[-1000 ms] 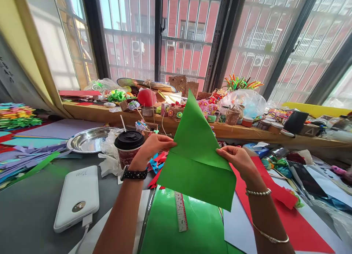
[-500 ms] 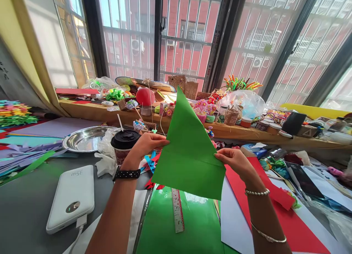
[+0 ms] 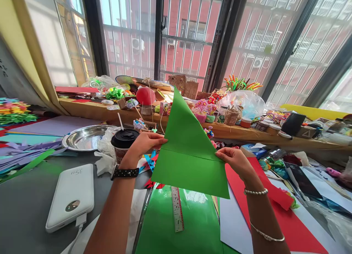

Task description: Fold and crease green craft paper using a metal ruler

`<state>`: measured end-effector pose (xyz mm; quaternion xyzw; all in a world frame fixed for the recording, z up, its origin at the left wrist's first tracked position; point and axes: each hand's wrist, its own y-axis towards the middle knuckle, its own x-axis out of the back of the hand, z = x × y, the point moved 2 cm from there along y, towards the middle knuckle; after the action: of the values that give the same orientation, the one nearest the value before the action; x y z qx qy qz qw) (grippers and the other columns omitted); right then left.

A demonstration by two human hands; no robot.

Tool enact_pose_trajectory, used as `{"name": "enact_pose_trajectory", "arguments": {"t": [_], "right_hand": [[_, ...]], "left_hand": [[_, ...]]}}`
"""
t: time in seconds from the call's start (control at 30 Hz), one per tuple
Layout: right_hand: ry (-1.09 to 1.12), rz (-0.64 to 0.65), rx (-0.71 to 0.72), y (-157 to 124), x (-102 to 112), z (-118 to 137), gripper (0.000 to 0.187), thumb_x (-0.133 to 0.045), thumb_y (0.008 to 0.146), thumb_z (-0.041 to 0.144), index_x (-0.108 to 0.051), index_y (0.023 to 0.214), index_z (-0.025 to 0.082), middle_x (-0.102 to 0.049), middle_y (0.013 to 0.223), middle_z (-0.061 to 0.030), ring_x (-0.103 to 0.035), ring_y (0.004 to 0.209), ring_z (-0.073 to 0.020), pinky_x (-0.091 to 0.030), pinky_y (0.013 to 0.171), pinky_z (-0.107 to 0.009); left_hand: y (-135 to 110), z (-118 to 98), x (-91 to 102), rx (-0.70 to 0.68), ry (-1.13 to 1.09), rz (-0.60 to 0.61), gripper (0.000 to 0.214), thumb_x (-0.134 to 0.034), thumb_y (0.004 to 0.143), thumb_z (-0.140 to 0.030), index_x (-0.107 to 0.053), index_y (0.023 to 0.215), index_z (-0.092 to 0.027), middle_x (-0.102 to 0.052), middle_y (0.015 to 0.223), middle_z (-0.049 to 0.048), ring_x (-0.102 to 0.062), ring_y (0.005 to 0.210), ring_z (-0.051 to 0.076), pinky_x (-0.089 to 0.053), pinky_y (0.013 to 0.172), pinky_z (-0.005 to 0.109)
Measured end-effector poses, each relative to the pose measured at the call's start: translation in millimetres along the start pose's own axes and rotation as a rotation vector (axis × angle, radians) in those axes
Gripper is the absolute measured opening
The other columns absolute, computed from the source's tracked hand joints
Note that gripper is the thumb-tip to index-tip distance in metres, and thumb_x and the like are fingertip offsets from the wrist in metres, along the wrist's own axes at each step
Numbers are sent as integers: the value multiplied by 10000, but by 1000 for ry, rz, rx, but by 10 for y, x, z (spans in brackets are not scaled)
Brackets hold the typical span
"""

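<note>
A sheet of green paper (image 3: 189, 151) with a slanted upper right edge and a pointed top is held up in front of me. A crease runs across it, about level with my hands. My left hand (image 3: 147, 144) pinches its left edge between thumb and fingers. On the opposite edge, my right hand (image 3: 232, 159) grips the paper the same way. Below the sheet, a ruler (image 3: 177, 210) lies on a glossy green surface (image 3: 156, 224). Behind my left wrist stands a cup with a black lid (image 3: 125, 137) and a straw.
A white power bank (image 3: 70, 197) with a cable lies at left, near a metal dish (image 3: 82, 138) and coloured paper strips (image 3: 35, 155). Red paper (image 3: 291, 221) and white sheets lie at right. Craft items crowd the windowsill ledge (image 3: 170, 124).
The green paper has tilted slightly, its tip shifting left and its lower right corner moving right. The crease shows more clearly. Both hands keep their hold.
</note>
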<state>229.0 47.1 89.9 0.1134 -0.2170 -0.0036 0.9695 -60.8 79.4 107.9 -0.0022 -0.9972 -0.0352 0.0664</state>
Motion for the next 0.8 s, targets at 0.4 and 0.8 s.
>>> {"name": "enact_pose_trajectory", "arguments": {"t": [0.4,0.8], "right_hand": [[-101,-78,46,-18,-10,43,298,-577,641,465,-565,591,172,-487,528,17,-395,498,-114,-280,462,-238],[-75,-57,45,-66,99,75,331,-559,685,493,-595,703,164,-616,631,-28,-554,629,-161,-414,598,-271]], "left_hand": [[12,-9,40,-6,-16,-44,294,-775,381,-330,-671,587,-149,-595,509,-19,-526,474,97,-441,528,220],[-53,-12,62,-3,42,49,246,-747,463,-329,-667,604,-144,-578,510,-18,-512,487,90,-409,517,201]]}}
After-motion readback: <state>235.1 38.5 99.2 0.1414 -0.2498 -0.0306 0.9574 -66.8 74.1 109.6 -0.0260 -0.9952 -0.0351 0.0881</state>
